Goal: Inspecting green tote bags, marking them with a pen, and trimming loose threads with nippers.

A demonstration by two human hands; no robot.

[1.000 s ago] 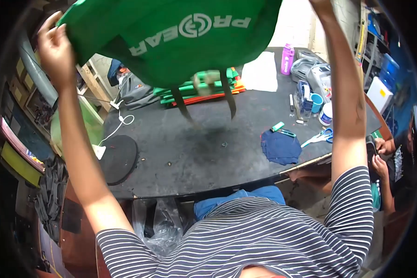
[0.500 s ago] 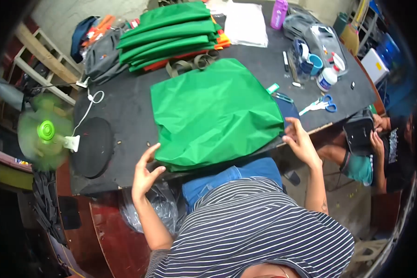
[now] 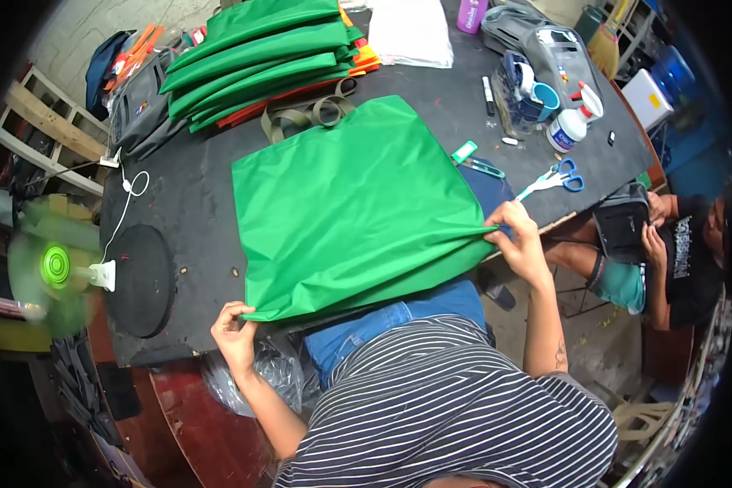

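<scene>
A green fabric tote bag (image 3: pixel 342 211) lies on the dark table in front of me, its olive strap handles (image 3: pixel 305 115) at the far edge. My left hand (image 3: pixel 234 335) pinches the bag's near left corner. At the near right corner, my right hand (image 3: pixel 519 244) pinches the fabric between thumb and fingers. Between the two hands the near edge is drawn toward me, with folds running along it. A stack of folded green bags (image 3: pixel 260 61) sits beyond this one, with some orange and red fabric beneath.
On the right of the table (image 3: pixel 189 236) lie blue-handled scissors (image 3: pixel 565 175), a cutter (image 3: pixel 486 168), a white bottle (image 3: pixel 569 128) and a blue cup (image 3: pixel 546 102). A green fan (image 3: pixel 55 267) runs at the left. Another person (image 3: pixel 675 252) sits at the right, holding a dark bag.
Both my hands have closed on the near corners of the bag. The bag looks flatter, and its near edge is stretched between them. The view has shifted slightly.
</scene>
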